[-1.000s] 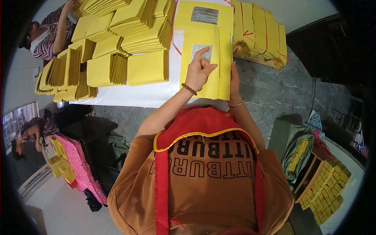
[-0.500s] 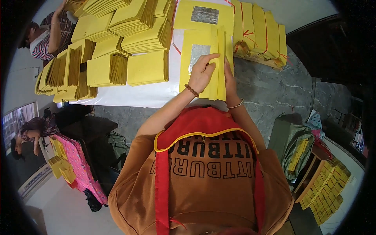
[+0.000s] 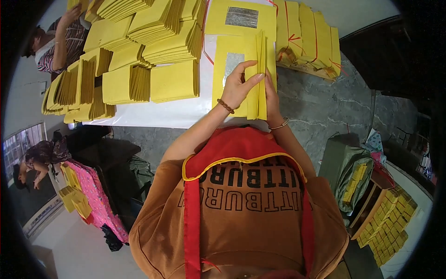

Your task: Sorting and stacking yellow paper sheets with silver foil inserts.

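Observation:
A yellow paper sheet (image 3: 252,103) is being folded into narrow upright pleats over a stack with a silver foil patch (image 3: 233,61). My left hand (image 3: 236,90), with a beaded bracelet at the wrist, pinches the pleated edge between thumb and fingers from the left. On the right side of the pleats, my right hand (image 3: 272,100) presses against the paper; its fingers are partly hidden behind the fold. Farther back lies another yellow sheet (image 3: 218,21) with a silver foil patch (image 3: 241,17).
Stacks of folded yellow paper (image 3: 174,81) cover the left of the white table (image 3: 153,114). Bundles tied with red string (image 3: 306,42) stand at the right. A person (image 3: 60,44) works at far left, another (image 3: 39,160) farther back. More yellow bundles (image 3: 388,223) are piled at lower right.
My left thumb has moved right onto the pleated edge, closing on it with the fingers. The pleats now stand up more narrowly. My right hand has barely moved.

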Demonstrator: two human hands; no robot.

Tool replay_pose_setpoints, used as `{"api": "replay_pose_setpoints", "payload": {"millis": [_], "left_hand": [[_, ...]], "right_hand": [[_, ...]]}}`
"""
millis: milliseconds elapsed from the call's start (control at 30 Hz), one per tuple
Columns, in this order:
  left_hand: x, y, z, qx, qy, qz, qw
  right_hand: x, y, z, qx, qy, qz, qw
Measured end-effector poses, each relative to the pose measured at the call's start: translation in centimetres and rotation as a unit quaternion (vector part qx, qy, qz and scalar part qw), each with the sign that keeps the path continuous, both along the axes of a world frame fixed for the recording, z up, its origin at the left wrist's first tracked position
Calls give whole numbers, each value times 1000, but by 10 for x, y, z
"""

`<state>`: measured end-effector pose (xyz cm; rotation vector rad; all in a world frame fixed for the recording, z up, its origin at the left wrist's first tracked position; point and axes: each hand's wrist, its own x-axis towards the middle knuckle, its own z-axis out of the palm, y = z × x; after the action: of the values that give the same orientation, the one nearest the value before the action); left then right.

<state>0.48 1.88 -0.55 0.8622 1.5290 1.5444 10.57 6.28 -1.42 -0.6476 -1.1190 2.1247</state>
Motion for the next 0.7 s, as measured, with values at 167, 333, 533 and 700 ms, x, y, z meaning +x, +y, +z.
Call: {"api": "replay_pose_setpoints", "payload": {"millis": [167, 333, 533, 700], "left_hand": [[-2, -2, -11, 20, -48, 4, 999], [2, -3, -1, 19, -50, 53, 997], [-2, -2, 4, 44, 105, 53, 992], [0, 0, 5, 11, 162, 35, 986]], "right_hand": [[1, 0, -3, -94, 59, -4, 994], [0, 2, -6, -64, 43, 2, 997], [-2, 1, -10, 40, -13, -5, 999], [-4, -2, -4, 33, -21, -2, 999]]}}
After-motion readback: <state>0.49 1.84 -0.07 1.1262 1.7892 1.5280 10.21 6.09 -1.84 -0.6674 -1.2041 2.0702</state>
